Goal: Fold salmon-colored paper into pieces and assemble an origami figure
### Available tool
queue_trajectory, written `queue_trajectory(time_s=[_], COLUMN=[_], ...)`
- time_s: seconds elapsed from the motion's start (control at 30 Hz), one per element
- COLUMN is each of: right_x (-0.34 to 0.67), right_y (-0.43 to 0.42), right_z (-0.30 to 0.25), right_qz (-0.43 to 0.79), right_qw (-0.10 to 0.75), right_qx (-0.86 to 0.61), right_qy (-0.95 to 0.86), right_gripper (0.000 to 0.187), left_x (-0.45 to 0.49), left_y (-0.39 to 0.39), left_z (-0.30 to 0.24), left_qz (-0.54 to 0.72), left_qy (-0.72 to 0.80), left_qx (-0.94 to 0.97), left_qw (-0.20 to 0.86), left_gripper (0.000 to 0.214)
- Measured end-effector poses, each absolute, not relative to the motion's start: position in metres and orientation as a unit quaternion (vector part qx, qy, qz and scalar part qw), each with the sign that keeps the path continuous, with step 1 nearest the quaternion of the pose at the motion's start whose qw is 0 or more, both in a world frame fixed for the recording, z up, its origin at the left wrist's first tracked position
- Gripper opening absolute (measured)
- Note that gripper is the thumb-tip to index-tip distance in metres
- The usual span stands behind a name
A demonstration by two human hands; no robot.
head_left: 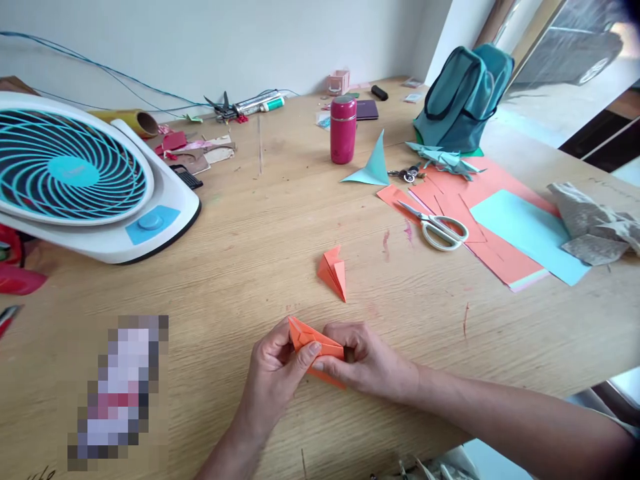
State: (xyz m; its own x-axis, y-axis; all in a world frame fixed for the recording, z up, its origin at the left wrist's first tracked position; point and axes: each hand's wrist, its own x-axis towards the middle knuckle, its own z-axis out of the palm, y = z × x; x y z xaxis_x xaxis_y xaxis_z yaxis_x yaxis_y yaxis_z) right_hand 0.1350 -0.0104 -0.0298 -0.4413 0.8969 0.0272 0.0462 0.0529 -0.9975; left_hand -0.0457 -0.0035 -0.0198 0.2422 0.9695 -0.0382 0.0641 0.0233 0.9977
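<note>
Between my hands is a folded piece of orange paper (313,337), held just above the table near its front edge. My left hand (277,367) pinches its left side, with the thumb pressed on the upper face. From the other side, my right hand (363,360) grips the right end between thumb and curled fingers. A loose orange flap shows below the thumbs. Just beyond my hands lies a second folded orange paper piece (333,273), pointed toward me, with nothing touching it.
White-handled scissors (443,230) lie on orange sheets (493,260) at the right, near a light blue sheet (530,230). A pink flask (343,130), keys (410,175) and a teal backpack (457,100) stand farther back. A fan (165,230) occupies the left. Something pixelated (117,393) lies front left.
</note>
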Motion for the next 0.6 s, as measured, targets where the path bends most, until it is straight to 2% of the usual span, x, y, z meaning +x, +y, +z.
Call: queue_trajectory(time_s=[0.17, 0.6], right_x=[0.1365, 0.1368], right_y=[-0.0110, -0.0122], right_z=[-0.0313, -0.0340], right_qz=[0.575, 0.578], right_qw=[0.373, 0.335], right_qx=[-0.371, -0.382], right_qy=[-0.626, -0.639], right_gripper=[0.044, 0.024], left_x=[-0.0452, -0.0414], left_y=[-0.0036, -0.0039], left_z=[-0.0258, -0.0255], left_qz=[0.417, 0.436], left_qy=[0.452, 0.443], left_qx=[0.553, 0.521], left_qw=[0.563, 0.585], left_gripper=[0.024, 0.028])
